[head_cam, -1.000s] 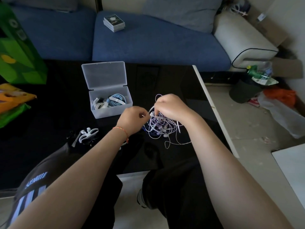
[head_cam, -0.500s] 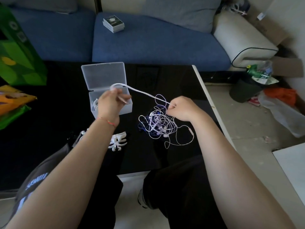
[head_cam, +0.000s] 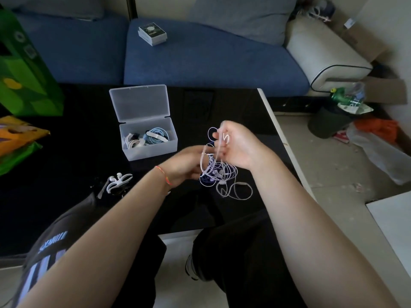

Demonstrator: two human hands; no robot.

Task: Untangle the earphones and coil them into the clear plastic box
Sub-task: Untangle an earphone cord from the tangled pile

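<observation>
Hands at work over a glossy black table [head_cam: 66, 152]: right hand [head_cam: 235, 147] raised, fingers curled round strands of a tangled bundle of thin white and lilac earphone cables [head_cam: 219, 172], loops poking out above the knuckles. Left hand [head_cam: 186, 163], thin orange cord bracelet [head_cam: 164, 176] at the wrist, just beside and below the right, fingers curled into the same tangle, pinching its strands. Lower part of the bundle resting on the table beneath both hands, loose loops and an inline remote trailing toward the near edge. Clear plastic box [head_cam: 149, 152] with hinged lid [head_cam: 139, 103] standing open, up and to the left of the left hand, apart from it, already holding a pale blue coiled cable [head_cam: 159, 134] and a white coiled set [head_cam: 131, 141]. White plastic cable winders [head_cam: 117, 182] lying well left of the left wrist. Blue sofa cushion [head_cam: 200, 56] beyond the table, small boxed item [head_cam: 152, 34] on it.
</observation>
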